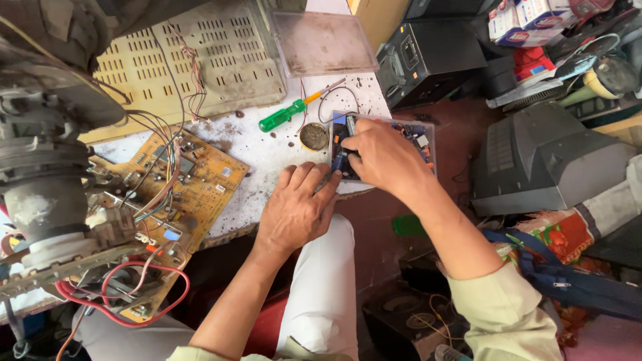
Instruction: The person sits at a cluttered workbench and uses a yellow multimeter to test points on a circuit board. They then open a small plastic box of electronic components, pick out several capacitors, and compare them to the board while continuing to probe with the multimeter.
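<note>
Nearest the camera, the person's pale trouser leg fills the low middle, with both bare forearms reaching up from it. The left hand lies palm down at the near edge of the white, speckled worktop, fingers held loosely together and curled a little, gripping nothing. Just beyond and to its right, the right hand reaches into a small clear plastic box of parts, fingertips drawn together inside it; what they pinch cannot be told. The box sits at the worktop's right near corner, partly over the edge.

Left of the hands, a brown circuit board with red and coloured wires overhangs the near edge, touching a grey tube neck at the far left. Between board and box the surface shows a bare, dirty strip holding a small round tin and a green-handled screwdriver. Farther back lie a beige vented casing and the clear box lid. To the right, off the worktop, an old grey television and dark boxes crowd close.
</note>
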